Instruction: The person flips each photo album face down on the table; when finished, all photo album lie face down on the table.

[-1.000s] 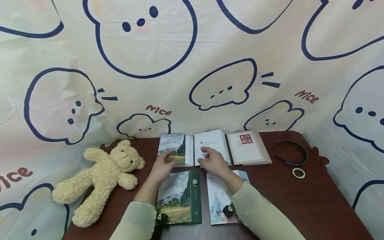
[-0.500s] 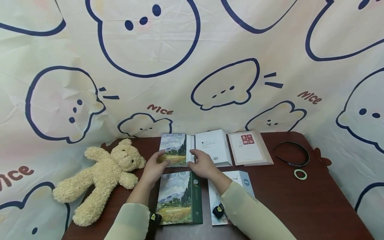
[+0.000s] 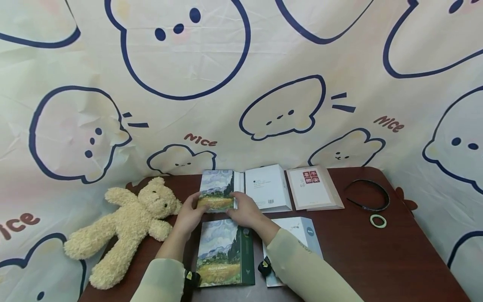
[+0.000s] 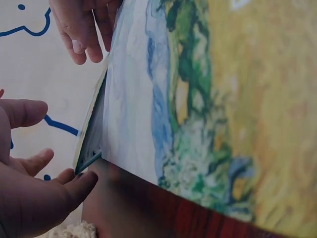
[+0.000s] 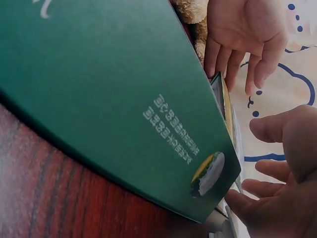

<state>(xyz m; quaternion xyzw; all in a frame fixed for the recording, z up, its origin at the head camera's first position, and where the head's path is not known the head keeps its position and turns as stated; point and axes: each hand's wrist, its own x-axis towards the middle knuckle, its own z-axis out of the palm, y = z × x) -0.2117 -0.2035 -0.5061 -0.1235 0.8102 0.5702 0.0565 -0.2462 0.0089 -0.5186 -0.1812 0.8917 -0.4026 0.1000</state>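
A small photo album (image 3: 216, 184) with a painted landscape cover lies at the back of the table. My left hand (image 3: 187, 214) is at its left edge, and my right hand (image 3: 245, 209) is at its right edge, both thumbs toward the front. In the left wrist view the left fingers (image 4: 81, 186) reach the album's corner while the thumb stands away from them. The right wrist view shows the right fingers (image 5: 240, 198) spread beside the album's edge. In front lies a larger photo album (image 3: 219, 251) with a matching painting and a green spine, which hides much of the small one in both wrist views.
A white book (image 3: 266, 191) and a cream book (image 3: 311, 191) with a red stamp lie right of the small album. A light blue book (image 3: 311, 239) is partly under the right forearm. A teddy bear (image 3: 130, 230) lies left; a black headband (image 3: 386, 199) and pale green ring (image 3: 378, 221) lie right.
Both hands have come down and toward the front around the small album. The right hand has moved left from over the white book to the small album's right edge.
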